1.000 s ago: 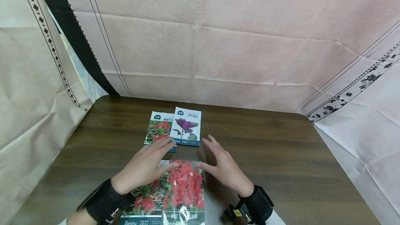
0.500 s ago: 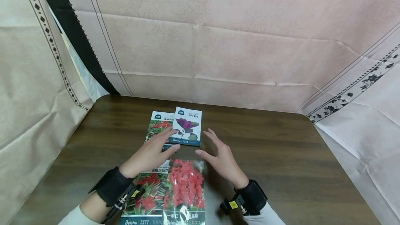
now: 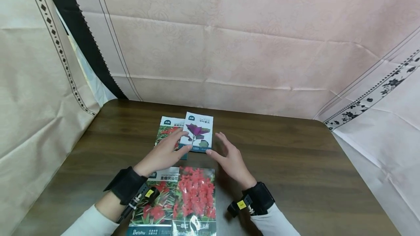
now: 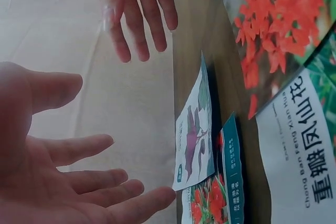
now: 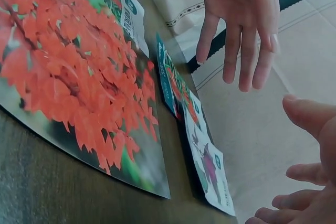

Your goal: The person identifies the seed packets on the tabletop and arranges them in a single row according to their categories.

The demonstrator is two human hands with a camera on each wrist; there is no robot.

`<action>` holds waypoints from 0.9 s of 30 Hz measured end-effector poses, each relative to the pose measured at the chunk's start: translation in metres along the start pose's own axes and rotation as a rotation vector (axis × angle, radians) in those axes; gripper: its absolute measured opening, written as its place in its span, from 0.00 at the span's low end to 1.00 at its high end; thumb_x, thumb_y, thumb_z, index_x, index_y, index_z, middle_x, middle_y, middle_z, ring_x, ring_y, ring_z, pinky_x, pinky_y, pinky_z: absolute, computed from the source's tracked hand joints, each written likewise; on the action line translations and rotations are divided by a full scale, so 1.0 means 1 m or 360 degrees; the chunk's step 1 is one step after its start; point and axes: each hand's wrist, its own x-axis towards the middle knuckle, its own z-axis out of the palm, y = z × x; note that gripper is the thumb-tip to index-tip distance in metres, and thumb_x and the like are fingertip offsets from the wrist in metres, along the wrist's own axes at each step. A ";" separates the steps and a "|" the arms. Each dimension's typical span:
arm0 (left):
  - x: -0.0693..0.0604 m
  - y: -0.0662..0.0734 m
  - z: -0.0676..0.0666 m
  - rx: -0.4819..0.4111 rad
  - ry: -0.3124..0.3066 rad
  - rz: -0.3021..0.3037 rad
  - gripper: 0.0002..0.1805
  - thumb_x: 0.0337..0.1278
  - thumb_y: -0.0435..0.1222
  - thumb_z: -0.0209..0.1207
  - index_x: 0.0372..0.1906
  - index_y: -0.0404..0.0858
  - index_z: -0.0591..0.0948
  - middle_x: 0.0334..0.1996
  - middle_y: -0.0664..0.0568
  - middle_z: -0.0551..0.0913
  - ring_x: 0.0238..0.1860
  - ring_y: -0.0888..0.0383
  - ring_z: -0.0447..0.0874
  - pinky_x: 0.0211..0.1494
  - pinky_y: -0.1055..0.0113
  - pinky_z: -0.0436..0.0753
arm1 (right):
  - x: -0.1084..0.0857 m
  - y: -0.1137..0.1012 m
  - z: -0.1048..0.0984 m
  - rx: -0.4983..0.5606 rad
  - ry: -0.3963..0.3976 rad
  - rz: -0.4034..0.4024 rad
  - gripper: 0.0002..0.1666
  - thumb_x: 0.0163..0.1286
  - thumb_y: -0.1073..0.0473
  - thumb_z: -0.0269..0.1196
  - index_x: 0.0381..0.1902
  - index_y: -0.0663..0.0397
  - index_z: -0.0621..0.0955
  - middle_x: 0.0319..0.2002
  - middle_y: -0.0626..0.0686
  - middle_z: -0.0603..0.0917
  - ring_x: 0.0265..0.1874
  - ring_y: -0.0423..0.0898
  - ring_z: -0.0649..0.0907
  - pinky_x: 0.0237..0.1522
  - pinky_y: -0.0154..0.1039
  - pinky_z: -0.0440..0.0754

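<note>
A white packet with a purple plant (image 3: 197, 132) lies over the right edge of a smaller red-flower packet (image 3: 163, 132) on the table. My left hand (image 3: 163, 154), fingers apart, is over the red-flower packet beside the purple one. To the right of the purple packet is my right hand (image 3: 233, 161), fingers spread and holding nothing. The left wrist view shows both hands, left (image 4: 79, 182) and right (image 4: 139, 9), raised above the packets (image 4: 195, 135). Nearer the body lie two larger packets side by side, one with green-and-red print (image 3: 157, 210), one with red blossoms (image 3: 196, 196).
The brown wooden table (image 3: 295, 163) has a pale patterned cloth (image 3: 229, 54) hanging behind it and more cloth at both sides. My left wrist and its black band (image 3: 126, 187) are over the larger left packet.
Both hands have moved away from the larger packets toward the two smaller ones, with fingers still spread. The packets have stayed in place on the table.
</note>
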 end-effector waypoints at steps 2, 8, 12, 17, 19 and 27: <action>0.002 0.000 0.000 -0.0011 0.0000 -0.0009 0.30 0.71 0.47 0.51 0.69 0.35 0.65 0.74 0.33 0.54 0.73 0.35 0.55 0.68 0.35 0.60 | 0.002 0.002 0.000 0.0024 -0.0005 0.0018 0.41 0.65 0.41 0.64 0.72 0.40 0.64 0.76 0.54 0.56 0.74 0.52 0.61 0.68 0.54 0.66; 0.009 -0.002 0.001 -0.0055 -0.0018 -0.0087 0.29 0.71 0.49 0.51 0.69 0.37 0.67 0.76 0.35 0.51 0.75 0.36 0.50 0.69 0.35 0.58 | 0.011 0.007 0.004 0.0107 -0.0010 0.0054 0.41 0.65 0.40 0.64 0.72 0.41 0.64 0.76 0.52 0.58 0.74 0.53 0.62 0.68 0.54 0.65; 0.013 -0.003 0.003 -0.0064 -0.0022 -0.0126 0.30 0.70 0.50 0.51 0.68 0.38 0.67 0.76 0.36 0.49 0.76 0.37 0.47 0.70 0.35 0.57 | 0.017 0.008 0.008 0.0167 0.0004 0.0080 0.41 0.66 0.43 0.64 0.73 0.44 0.63 0.75 0.52 0.61 0.74 0.54 0.62 0.69 0.54 0.64; 0.018 -0.006 0.003 -0.0064 -0.0022 -0.0163 0.29 0.69 0.50 0.52 0.67 0.38 0.68 0.76 0.36 0.48 0.76 0.36 0.47 0.70 0.34 0.57 | 0.025 0.007 0.014 0.0196 0.0008 0.0121 0.39 0.67 0.47 0.64 0.73 0.43 0.63 0.74 0.52 0.62 0.74 0.56 0.60 0.70 0.55 0.63; 0.019 -0.006 0.004 -0.0082 -0.0028 -0.0178 0.29 0.69 0.50 0.52 0.67 0.38 0.69 0.76 0.37 0.48 0.76 0.36 0.46 0.70 0.34 0.57 | 0.027 0.006 0.016 0.0196 0.0017 0.0143 0.39 0.67 0.47 0.64 0.73 0.42 0.63 0.74 0.51 0.62 0.74 0.55 0.60 0.70 0.54 0.63; 0.026 -0.010 0.006 -0.0195 -0.0040 -0.0246 0.28 0.69 0.50 0.52 0.67 0.39 0.69 0.77 0.38 0.47 0.76 0.37 0.46 0.70 0.34 0.55 | 0.037 0.007 0.020 0.0161 0.0035 0.0167 0.44 0.65 0.42 0.64 0.74 0.46 0.61 0.74 0.51 0.61 0.74 0.54 0.60 0.70 0.54 0.63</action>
